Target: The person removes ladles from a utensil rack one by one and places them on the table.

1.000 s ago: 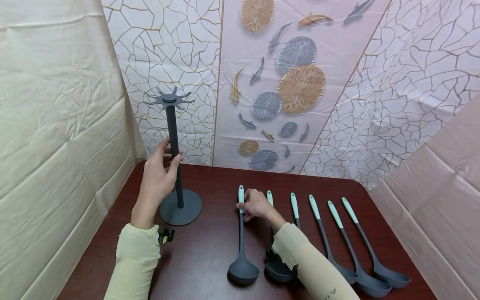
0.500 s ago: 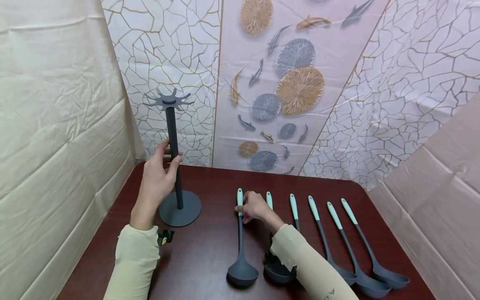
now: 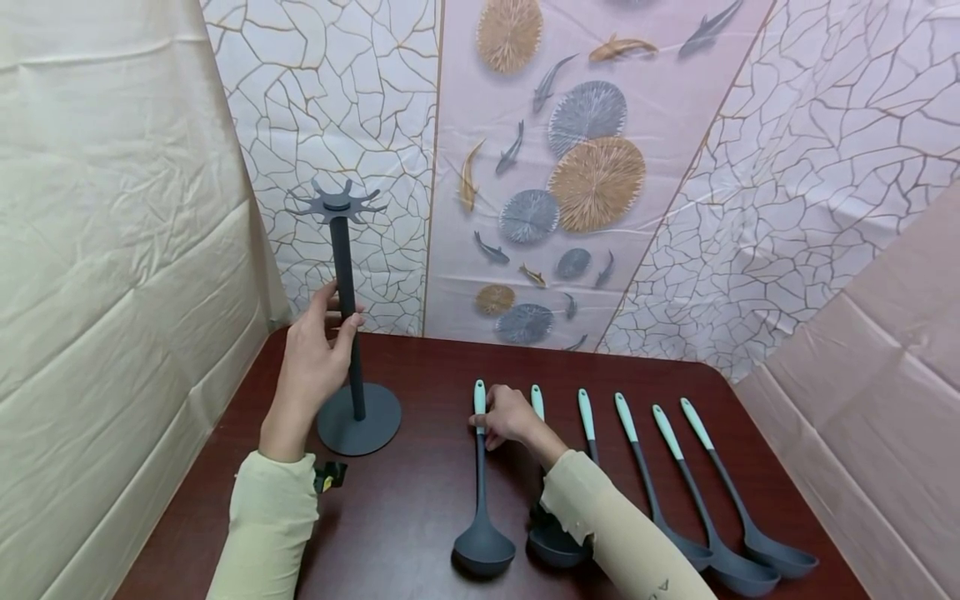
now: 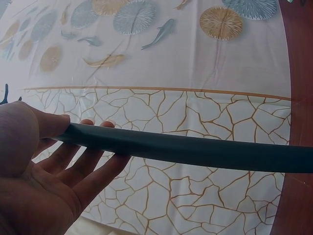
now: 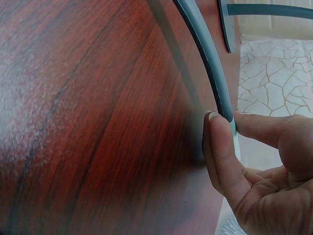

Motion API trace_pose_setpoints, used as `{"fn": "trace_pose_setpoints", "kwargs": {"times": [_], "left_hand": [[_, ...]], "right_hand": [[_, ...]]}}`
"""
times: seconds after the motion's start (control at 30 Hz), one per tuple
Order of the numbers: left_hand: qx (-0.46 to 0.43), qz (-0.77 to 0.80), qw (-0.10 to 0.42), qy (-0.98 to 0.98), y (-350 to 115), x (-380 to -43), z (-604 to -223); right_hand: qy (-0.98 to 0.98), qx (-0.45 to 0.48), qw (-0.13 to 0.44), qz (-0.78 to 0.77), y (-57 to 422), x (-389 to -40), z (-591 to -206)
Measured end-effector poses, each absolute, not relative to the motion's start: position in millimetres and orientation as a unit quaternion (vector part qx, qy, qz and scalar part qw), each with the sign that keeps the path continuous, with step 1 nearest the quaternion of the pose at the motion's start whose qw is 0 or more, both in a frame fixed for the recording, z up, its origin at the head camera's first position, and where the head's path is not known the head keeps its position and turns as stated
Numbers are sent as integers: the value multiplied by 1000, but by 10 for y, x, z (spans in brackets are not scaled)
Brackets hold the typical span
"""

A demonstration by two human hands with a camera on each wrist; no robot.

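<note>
My left hand (image 3: 311, 354) holds the pole of a dark grey utensil stand (image 3: 342, 250), thumb on the near side and fingers behind it. The stand is upright, with a round base and a ring of hooks on top. In the left wrist view the fingers (image 4: 102, 178) reach round the pole (image 4: 205, 151) without a tight fist. My right hand (image 3: 513, 414) pinches the mint handle of the leftmost ladle (image 3: 483, 542) between thumb and fingers. Its dark bowl points toward me. In the right wrist view the ladle's shaft (image 5: 208, 56) stands off the tabletop, its shadow beside it.
Several more ladles lie in a row to the right, such as the rightmost ladle (image 3: 776, 550); my right forearm covers parts of the nearer ones. The dark red table (image 3: 408, 517) ends at a patterned cloth (image 3: 525, 208) behind. Pale cloth (image 3: 127, 292) hangs along the left side.
The head view has tilted slightly. The held ladle's handle end has come down a little with my right hand. My left hand keeps its hold on the stand.
</note>
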State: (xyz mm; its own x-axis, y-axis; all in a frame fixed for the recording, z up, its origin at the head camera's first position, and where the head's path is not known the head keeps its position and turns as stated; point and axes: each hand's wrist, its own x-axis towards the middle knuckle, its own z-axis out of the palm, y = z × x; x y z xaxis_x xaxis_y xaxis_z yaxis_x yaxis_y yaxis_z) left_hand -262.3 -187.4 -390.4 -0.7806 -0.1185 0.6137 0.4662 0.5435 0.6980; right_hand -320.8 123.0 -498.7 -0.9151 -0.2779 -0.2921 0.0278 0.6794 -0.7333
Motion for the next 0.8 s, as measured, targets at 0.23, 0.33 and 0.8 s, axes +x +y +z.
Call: {"fn": "trace_pose_setpoints", "kwargs": {"times": [0.23, 0.33, 0.8], "left_hand": [[-104, -468, 314, -820, -1874, -2620, -3908], [-104, -474, 314, -816, -1878, -2615, -3906], [-90, -470, 343, -808, -1904, -2575, -3865]], "right_hand": [[894, -71, 196, -398, 1226, -3194, -4992], [893, -69, 195, -399, 1222, -3193, -4989], [898, -68, 197, -387, 1220, -3182, -4981]]}}
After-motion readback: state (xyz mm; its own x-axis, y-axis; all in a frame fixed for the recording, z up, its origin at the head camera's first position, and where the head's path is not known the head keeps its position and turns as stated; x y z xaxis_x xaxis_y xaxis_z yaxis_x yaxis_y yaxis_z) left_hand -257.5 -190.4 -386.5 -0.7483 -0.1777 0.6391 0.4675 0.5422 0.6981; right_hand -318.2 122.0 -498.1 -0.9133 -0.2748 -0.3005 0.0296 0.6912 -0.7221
